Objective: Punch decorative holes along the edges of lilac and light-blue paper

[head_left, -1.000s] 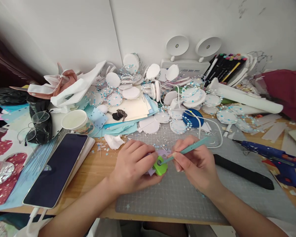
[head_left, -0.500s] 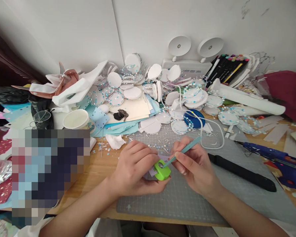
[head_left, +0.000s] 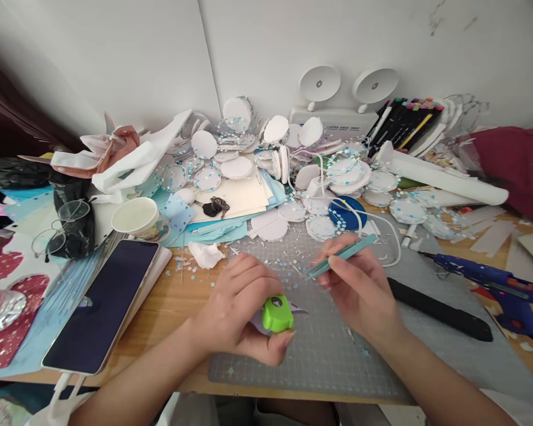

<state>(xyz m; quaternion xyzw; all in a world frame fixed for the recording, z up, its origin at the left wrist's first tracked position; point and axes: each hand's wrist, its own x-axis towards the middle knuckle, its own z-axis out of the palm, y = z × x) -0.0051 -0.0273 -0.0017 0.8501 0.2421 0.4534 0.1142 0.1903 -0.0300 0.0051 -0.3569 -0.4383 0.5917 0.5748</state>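
My left hand [head_left: 244, 310] is closed round a bright green craft punch [head_left: 278, 316], its thumb under the body and its fingers over the top. A piece of pale purple paper [head_left: 298, 309] sticks out beside the punch. My right hand [head_left: 359, 281] pinches blue-green tweezers [head_left: 344, 254] between thumb and fingers, tips pointing left and down. The tweezer tips are apart from the punch, above and to its right. Whether they grip anything is too small to tell. Both hands are over a grey cutting mat [head_left: 302, 367].
Small blue and white paper bits lie scattered on the mat. White discs [head_left: 236, 167] with blue trim pile up behind. A phone [head_left: 104, 307] and paper cup [head_left: 135, 218] stand left. On the right are a black bar-shaped object [head_left: 444, 310] and a blue glue gun [head_left: 493, 284].
The tweezers have drawn away from the punch, up and to the right. My left hand has tilted the punch and shifted it slightly left and down.
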